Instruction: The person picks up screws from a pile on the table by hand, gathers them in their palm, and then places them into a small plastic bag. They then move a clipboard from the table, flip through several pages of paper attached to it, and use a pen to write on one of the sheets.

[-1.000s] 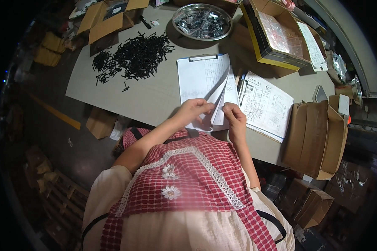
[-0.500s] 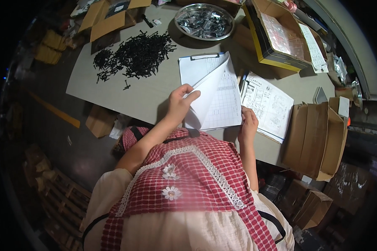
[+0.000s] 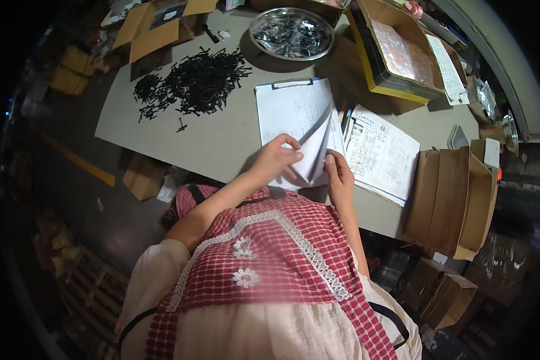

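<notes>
A clipboard (image 3: 279,111) with a stack of printed sheets lies on the table in front of me, its metal clip at the far end. One sheet of paper (image 3: 318,144) is lifted and curls up toward the right. My left hand (image 3: 276,159) holds this sheet by its lower left part, thumb on top and other fingers partly behind it. My right hand (image 3: 340,177) is closed at the right-hand edge of the papers, thumb and forefinger pinching there. Just to the right, a second clipboard (image 3: 383,153) carries a printed sheet with drawings.
A heap of black screw-like parts (image 3: 201,81) covers the table's left side. Behind the clipboard stands a round metal tray (image 3: 255,45) of small bagged parts. Cardboard boxes stand at the far left (image 3: 153,45), far right (image 3: 396,96) and near right (image 3: 441,198).
The lifted sheet has swung rightward, uncovering more of the page at left. My left hand has moved right and slightly down with it; my right hand has shifted left onto the papers.
</notes>
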`<action>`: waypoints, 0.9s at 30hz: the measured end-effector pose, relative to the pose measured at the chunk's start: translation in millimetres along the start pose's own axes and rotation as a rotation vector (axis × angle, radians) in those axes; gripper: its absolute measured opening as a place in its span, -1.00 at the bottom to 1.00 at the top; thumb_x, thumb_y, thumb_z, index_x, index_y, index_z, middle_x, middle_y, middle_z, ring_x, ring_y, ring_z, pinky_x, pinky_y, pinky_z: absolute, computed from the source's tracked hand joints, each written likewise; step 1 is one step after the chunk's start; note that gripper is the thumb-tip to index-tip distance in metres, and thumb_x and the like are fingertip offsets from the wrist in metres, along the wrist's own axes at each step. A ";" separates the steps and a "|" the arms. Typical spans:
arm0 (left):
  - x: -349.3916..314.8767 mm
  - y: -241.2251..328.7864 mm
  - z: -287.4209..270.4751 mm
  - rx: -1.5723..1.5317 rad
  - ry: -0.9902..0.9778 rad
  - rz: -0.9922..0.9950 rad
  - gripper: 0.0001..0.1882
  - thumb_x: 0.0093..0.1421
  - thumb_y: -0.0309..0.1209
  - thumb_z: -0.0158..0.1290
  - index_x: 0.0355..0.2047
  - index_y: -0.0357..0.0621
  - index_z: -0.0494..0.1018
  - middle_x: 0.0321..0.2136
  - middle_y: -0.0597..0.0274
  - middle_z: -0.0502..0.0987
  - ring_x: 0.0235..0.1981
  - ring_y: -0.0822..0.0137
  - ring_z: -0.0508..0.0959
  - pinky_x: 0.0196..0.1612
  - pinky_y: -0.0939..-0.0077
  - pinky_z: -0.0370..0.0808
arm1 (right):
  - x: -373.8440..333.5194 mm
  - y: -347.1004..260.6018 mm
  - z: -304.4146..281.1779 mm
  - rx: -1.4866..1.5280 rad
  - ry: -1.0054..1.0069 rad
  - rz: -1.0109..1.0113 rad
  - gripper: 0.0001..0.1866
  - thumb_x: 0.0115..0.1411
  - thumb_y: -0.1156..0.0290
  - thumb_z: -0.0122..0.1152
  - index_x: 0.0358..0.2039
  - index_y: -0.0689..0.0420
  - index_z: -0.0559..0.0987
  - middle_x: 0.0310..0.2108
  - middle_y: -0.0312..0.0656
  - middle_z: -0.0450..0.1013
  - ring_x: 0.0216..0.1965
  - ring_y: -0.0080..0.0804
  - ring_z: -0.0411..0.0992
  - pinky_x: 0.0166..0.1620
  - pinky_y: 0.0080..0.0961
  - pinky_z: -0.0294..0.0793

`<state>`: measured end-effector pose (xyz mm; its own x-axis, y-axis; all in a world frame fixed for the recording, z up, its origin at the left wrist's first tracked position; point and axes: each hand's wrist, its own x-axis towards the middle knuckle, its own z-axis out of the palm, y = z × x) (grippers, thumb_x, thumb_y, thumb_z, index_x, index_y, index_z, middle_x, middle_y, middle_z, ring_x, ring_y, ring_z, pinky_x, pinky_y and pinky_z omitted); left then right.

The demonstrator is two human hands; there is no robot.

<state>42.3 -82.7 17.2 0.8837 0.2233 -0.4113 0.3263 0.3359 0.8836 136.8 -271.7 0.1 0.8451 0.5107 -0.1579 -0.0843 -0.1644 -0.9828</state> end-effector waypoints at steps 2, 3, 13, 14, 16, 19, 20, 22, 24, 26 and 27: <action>-2.0 6.2 2.7 -0.013 -0.044 -0.052 -0.62 0.24 -0.41 0.18 -0.02 -0.29 0.32 -0.37 0.05 0.62 -0.50 0.33 0.63 -0.47 0.56 0.56 | -1.2 2.9 -2.9 0.056 0.032 0.052 -0.60 0.40 0.24 0.14 0.08 0.29 0.51 -0.25 -0.22 0.53 -0.28 -0.65 0.40 -0.17 -0.67 0.39; -4.1 11.7 5.2 -0.019 -0.067 -0.080 -0.59 0.23 -0.43 0.18 -0.02 -0.35 0.30 -0.35 0.00 0.63 -0.48 0.29 0.65 -0.45 0.54 0.58 | -1.0 2.6 -2.4 0.098 0.060 0.014 -0.59 0.39 0.23 0.16 0.09 0.27 0.51 -0.29 -0.28 0.51 -0.32 -0.69 0.38 -0.23 -0.71 0.37; 1.5 5.1 5.3 -0.040 -0.167 -0.152 -0.62 0.25 -0.28 0.20 -0.03 -0.25 0.44 -0.39 0.23 0.63 -0.53 0.52 0.60 -0.52 0.71 0.46 | -1.7 -4.5 -14.7 -0.620 -0.086 -0.488 -0.49 0.06 0.39 0.27 0.07 0.17 0.54 0.09 0.02 0.46 0.20 0.05 0.31 0.33 -0.04 0.11; 1.0 9.3 7.2 -0.033 -0.172 -0.158 -0.61 0.28 -0.24 0.16 -0.01 -0.25 0.45 -0.37 0.23 0.63 -0.53 0.52 0.60 -0.51 0.71 0.49 | -2.2 -4.2 -13.5 -0.583 -0.096 -0.481 -0.49 0.06 0.39 0.28 0.07 0.17 0.54 0.09 0.03 0.46 0.20 0.04 0.31 0.33 -0.05 0.11; -1.7 17.4 10.6 -0.024 -0.174 -0.168 -0.57 0.33 -0.17 0.09 0.05 -0.25 0.45 -0.34 0.23 0.63 -0.52 0.54 0.60 -0.48 0.70 0.54 | -2.8 -7.5 -11.7 -0.516 -0.138 -0.461 -0.47 0.06 0.42 0.29 0.10 0.17 0.53 0.10 0.03 0.46 0.17 -0.01 0.36 0.29 -0.12 0.22; 3.9 7.8 8.3 -0.121 -0.161 -0.208 -0.54 0.38 -0.12 0.01 0.10 -0.23 0.46 -0.29 0.22 0.62 -0.49 0.53 0.61 -0.43 0.67 0.60 | -4.9 -6.4 -9.3 -0.394 -0.130 -0.359 -0.45 0.07 0.45 0.30 0.13 0.18 0.51 0.10 0.03 0.46 0.14 -0.03 0.41 0.21 -0.21 0.36; 5.7 4.4 6.6 -0.134 -0.168 -0.212 -0.56 0.39 -0.13 0.01 0.07 -0.22 0.47 -0.29 0.22 0.62 -0.48 0.53 0.61 -0.42 0.66 0.62 | -5.2 -4.3 -10.5 -0.381 -0.132 -0.357 -0.44 0.07 0.46 0.30 0.14 0.19 0.51 0.10 0.03 0.47 0.12 -0.05 0.43 0.19 -0.24 0.39; 8.0 0.7 3.0 -0.158 -0.182 -0.221 -0.60 0.40 -0.14 -0.01 0.01 -0.21 0.50 -0.30 0.24 0.61 -0.45 0.53 0.62 -0.41 0.64 0.64 | -4.7 -0.5 -14.1 -0.354 -0.133 -0.352 -0.43 0.07 0.48 0.31 0.16 0.20 0.50 0.09 0.03 0.48 0.09 -0.08 0.47 0.15 -0.29 0.44; 8.3 -0.8 1.7 -0.122 -0.199 -0.175 -0.65 0.39 -0.16 0.01 -0.07 -0.20 0.51 -0.34 0.27 0.59 -0.42 0.53 0.60 -0.44 0.63 0.61 | -4.5 -0.4 -16.6 -0.292 -0.140 -0.314 -0.46 0.11 0.50 0.29 0.15 0.22 0.50 0.05 -0.01 0.51 0.05 -0.18 0.49 0.13 -0.36 0.44; 8.3 -1.5 2.4 -0.102 -0.143 -0.130 -0.69 0.37 -0.17 0.03 -0.16 -0.19 0.51 -0.39 0.28 0.58 -0.44 0.50 0.58 -0.46 0.63 0.57 | -4.4 0.9 -17.9 -0.138 -0.132 -0.194 -0.50 0.16 0.51 0.26 0.14 0.25 0.50 0.04 -0.05 0.52 0.04 -0.26 0.49 0.13 -0.40 0.43; 8.6 -1.7 4.1 -0.099 -0.082 -0.108 -0.70 0.36 -0.17 0.03 -0.21 -0.18 0.51 -0.42 0.27 0.58 -0.47 0.48 0.57 -0.46 0.64 0.54 | -4.9 4.4 -18.7 -0.017 -0.117 -0.091 -0.53 0.19 0.50 0.25 0.14 0.27 0.50 0.05 -0.07 0.52 0.06 -0.29 0.48 0.14 -0.41 0.42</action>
<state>50.7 -85.1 13.1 0.8709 0.1070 -0.4796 0.3899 0.4435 0.8070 142.2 -290.7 -1.6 0.7813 0.6191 -0.0790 -0.0003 -0.1262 -0.9920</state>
